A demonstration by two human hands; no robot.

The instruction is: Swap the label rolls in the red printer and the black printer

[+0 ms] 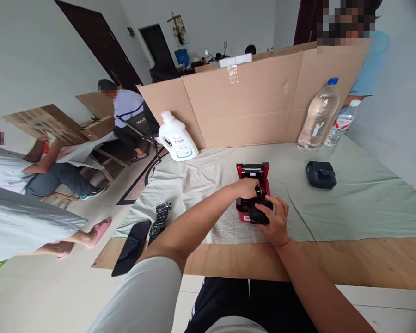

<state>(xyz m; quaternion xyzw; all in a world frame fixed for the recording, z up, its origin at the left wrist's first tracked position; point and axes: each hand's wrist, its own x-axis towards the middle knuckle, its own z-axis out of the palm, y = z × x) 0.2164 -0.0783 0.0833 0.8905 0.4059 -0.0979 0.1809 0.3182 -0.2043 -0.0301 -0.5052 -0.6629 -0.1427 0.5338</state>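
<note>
Both forearms reach forward and converge mid-frame. Left hand (247,187): knuckles up, fingers curled downward in a grip, white sleeve at the upper arm. Right hand (275,221): just beside it and nearer the body, fingers bent and wrapped, forearm bare.

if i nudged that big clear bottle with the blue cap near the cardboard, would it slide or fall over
The clear bottle is tall and narrow and already looks tilted, so a push near the cap would probably tip it. It stands on wrinkled cloth, which likely grips its base rather than letting it slide. Once down, its round body would probably roll.
</note>
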